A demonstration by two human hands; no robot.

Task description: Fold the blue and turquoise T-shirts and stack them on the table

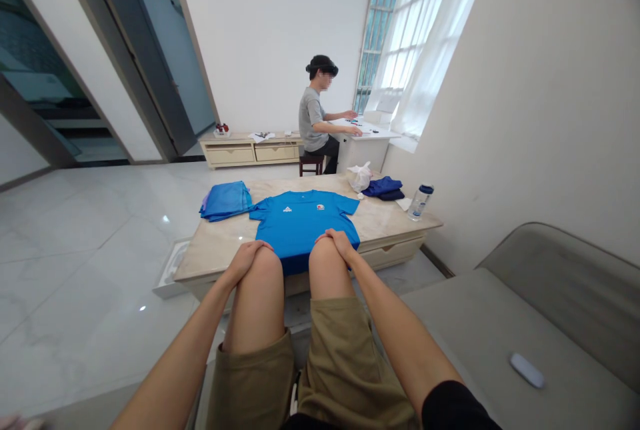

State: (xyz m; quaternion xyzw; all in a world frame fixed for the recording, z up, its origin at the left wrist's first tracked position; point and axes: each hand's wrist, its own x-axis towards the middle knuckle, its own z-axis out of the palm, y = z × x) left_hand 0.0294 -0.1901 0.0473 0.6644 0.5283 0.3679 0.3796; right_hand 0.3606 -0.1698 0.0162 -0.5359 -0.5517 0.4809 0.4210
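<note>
A blue T-shirt (300,227) lies spread flat on the marble-topped coffee table (220,243), its collar away from me and its hem hanging over the near edge. Small white marks show on its chest. My left hand (250,257) rests on my left knee, fingers laid flat over it and holding nothing. On the other knee lies my right hand (339,243), also flat and without any object. Both hands are just in front of the shirt's lower part. Left of the shirt is a folded stack of blue clothes (226,201).
At the table's back right are a white plastic bag (359,177), dark blue folded clothes (384,188) and a water bottle (421,202). A co-worker (313,113) sits at a white desk (367,143) beyond. The grey sofa (480,310) holds a white oblong object (527,370).
</note>
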